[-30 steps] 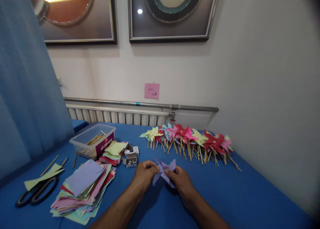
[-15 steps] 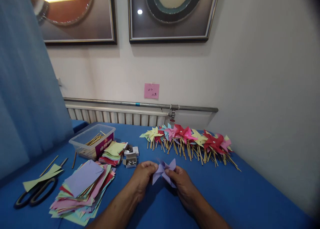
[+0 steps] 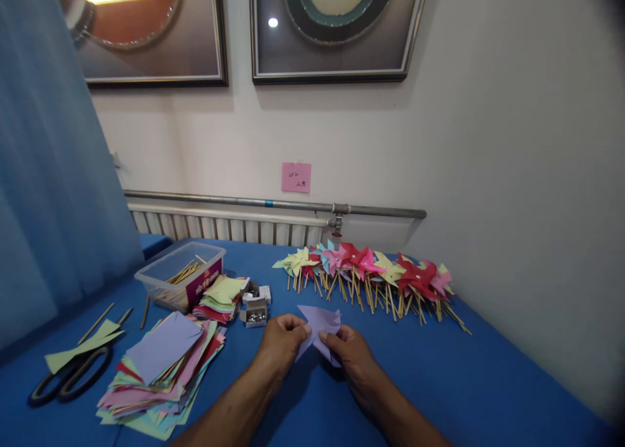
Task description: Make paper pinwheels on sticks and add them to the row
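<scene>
Both hands are shown low in the centre of the frame, meeting over the blue-covered table point(image 3: 488, 382). A lilac paper square with cut, folded corners point(image 3: 319, 330) is pinched between them: its left edge is gripped by the fingertips of the left hand point(image 3: 282, 343), its lower right part by the thumb and fingers of the right hand point(image 3: 352, 359). The paper is held just above the cloth, not laid on it.

For this folding step, each corner is best brought to the centre without creasing the curve flat, and the gathered points are best kept pinned under one thumb so that none springs back; this is offered as a judgement only.

A small open cardboard box of metal pins point(image 3: 256, 315) is seen just left of the left hand, near enough to be reached. A loose heap of coloured paper squares point(image 3: 163, 369) lies in the lower left, with black-handled scissors point(image 3: 68, 375) at the left edge. A clear plastic tub of wooden sticks point(image 3: 181, 279) stands behind the heap. A row of finished paper pinwheels on sticks point(image 3: 371, 274) is laid along the far edge, right of centre.
</scene>
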Tool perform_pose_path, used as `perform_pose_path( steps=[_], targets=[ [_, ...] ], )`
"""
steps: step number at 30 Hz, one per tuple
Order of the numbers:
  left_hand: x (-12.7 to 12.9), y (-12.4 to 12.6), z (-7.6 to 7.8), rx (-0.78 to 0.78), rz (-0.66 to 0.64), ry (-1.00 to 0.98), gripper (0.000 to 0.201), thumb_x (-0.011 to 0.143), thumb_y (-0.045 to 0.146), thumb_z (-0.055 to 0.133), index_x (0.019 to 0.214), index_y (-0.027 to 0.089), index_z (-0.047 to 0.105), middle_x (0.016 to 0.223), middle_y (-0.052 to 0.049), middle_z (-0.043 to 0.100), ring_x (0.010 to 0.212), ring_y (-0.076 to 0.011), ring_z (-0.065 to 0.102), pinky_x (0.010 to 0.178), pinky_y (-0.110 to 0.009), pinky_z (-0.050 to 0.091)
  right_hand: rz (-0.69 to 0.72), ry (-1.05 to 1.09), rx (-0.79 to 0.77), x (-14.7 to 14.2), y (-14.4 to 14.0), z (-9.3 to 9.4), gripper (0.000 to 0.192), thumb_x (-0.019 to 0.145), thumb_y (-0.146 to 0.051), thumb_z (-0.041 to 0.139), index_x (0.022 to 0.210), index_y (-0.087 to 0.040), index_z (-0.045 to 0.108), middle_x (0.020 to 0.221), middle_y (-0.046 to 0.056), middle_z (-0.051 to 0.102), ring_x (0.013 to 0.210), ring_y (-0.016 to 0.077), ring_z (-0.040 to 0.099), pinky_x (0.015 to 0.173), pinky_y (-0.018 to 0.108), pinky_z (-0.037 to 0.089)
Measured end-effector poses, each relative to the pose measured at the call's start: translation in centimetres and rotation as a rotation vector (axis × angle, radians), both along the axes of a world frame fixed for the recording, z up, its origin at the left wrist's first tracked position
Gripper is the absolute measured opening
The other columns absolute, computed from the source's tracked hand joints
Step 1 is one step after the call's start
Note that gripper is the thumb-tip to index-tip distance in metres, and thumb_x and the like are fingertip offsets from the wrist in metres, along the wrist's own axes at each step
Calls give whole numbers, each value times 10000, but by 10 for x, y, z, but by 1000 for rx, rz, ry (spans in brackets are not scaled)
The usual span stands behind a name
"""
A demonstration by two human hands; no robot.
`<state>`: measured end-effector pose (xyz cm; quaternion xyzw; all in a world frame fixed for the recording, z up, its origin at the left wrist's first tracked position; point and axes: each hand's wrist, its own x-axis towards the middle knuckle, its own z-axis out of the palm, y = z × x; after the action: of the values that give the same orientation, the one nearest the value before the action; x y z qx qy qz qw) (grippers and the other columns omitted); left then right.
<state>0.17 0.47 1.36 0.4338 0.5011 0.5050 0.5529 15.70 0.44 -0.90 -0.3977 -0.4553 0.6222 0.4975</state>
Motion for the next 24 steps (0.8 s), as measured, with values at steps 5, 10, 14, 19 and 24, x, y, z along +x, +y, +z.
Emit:
perform_pose_path(
  steps=[5,10,14,19,24],
  targets=[
    [1,0,-2,2,17,23,301,550,402,774,629,158,615,453,48,510,401,-78,374,429,-232,258,-39,-20,-30,1,12,-15,499,531,-516,899,808,-136,734,732,53,729,599,156,601,587,261,457],
    [2,0,-4,1,14,11,314,536,413,781,610,167,601,444,49,502,392,-76,365,424,-234,250,-35,-41,-11,2,19,-23,483,549,-536,881,788,-146,726,713,55,728,575,157,597,564,267,453],
    [1,0,-3,-2,1,-17,341,533,434,793,606,167,594,445,50,500,403,-74,367,445,-233,258,-34,-42,-13,2,12,-14,468,563,-512,885,805,-141,734,683,43,714,560,148,579,535,254,428],
    [1,0,-7,-27,-66,-106,383,469,374,849,588,169,548,489,44,540,453,-70,417,496,-225,303,46,-37,25,0,2,2,375,623,-436,872,830,-145,755,670,12,700,568,127,555,539,230,396],
    [3,-2,-10,-77,-68,-114,376,454,296,857,635,166,554,536,18,602,473,-95,479,518,-240,350,95,-66,26,-1,3,0,360,632,-417,864,844,-145,761,653,6,702,553,126,549,552,235,390]
  ],
)
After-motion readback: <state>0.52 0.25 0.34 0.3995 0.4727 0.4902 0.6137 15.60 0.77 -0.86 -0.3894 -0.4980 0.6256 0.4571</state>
